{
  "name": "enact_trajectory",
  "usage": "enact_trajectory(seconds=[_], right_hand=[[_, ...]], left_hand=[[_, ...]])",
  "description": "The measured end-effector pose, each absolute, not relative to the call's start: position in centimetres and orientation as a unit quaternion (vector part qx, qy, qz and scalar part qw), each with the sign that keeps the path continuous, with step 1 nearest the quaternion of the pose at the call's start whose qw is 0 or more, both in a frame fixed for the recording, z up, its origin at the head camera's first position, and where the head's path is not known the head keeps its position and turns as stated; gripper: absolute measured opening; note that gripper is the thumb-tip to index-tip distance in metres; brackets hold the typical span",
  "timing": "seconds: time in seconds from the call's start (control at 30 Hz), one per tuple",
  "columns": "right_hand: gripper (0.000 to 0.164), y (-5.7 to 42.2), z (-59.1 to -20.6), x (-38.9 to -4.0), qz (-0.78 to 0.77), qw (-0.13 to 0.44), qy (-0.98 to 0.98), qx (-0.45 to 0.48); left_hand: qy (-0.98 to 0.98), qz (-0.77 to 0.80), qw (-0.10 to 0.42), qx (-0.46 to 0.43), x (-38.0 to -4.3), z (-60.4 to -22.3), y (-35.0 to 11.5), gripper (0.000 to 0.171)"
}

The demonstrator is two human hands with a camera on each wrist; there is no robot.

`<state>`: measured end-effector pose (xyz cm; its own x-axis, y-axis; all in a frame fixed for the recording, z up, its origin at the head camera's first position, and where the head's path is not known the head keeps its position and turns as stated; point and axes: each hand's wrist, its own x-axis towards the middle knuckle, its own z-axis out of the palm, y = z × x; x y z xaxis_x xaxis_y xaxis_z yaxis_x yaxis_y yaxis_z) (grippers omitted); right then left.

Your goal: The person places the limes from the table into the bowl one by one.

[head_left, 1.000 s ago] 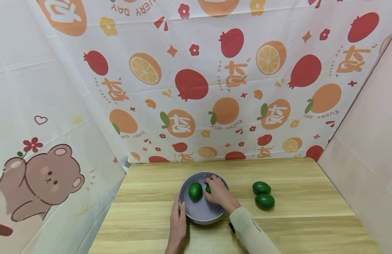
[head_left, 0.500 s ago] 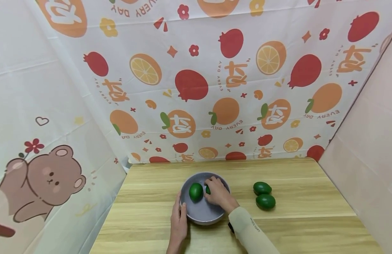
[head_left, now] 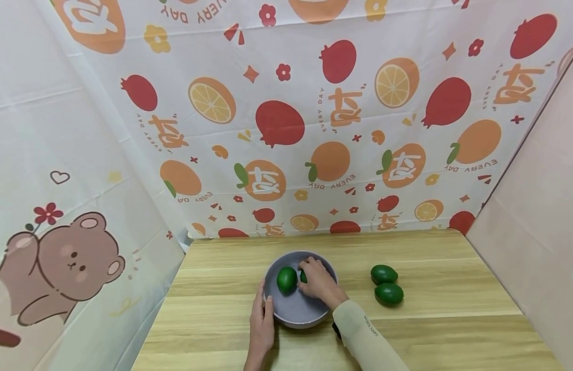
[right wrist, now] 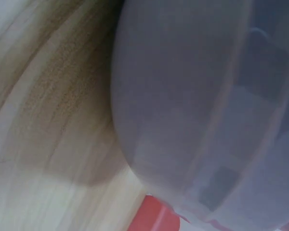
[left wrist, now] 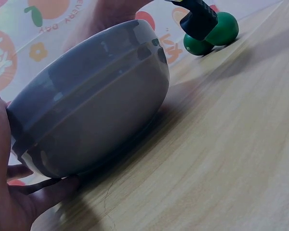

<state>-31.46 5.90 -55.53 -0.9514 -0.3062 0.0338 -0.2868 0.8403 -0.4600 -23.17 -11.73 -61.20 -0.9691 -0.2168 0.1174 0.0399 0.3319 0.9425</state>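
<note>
A grey bowl (head_left: 298,309) stands on the wooden table. Inside its left half lies a smooth dark green avocado (head_left: 286,280). My right hand (head_left: 317,281) reaches over the right rim and grips a second avocado (head_left: 303,276) with curled fingers, which mostly cover it. My left hand (head_left: 262,322) rests against the bowl's left outer side, its fingers fairly straight. The left wrist view shows fingers (left wrist: 53,192) low beside the bowl (left wrist: 96,96). Only the bowl's outer wall (right wrist: 192,110) fills most of the right wrist view; the right hand's grip is hidden there.
Two more avocados, one farther back (head_left: 384,274) and one nearer (head_left: 389,294), lie touching on the table (head_left: 435,340) right of the bowl. A fruit-print cloth (head_left: 286,154) hangs behind the table. A bear-print cloth (head_left: 73,263) hangs at the left.
Hardly anything differs. Both hands stay at the bowl, and the right hand's fingers remain around the avocado in it. The view has shifted very slightly.
</note>
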Motion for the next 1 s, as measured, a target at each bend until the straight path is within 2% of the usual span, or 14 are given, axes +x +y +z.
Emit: enact_trajectory(seconds=[1.0], right_hand=[[0.049,5.88,-55.72,-31.26,-0.233,0.026,0.959,-0.161]], left_hand=[[-0.801,-0.586,0.116,0.053,-22.82,-61.13,-11.61,0.051]])
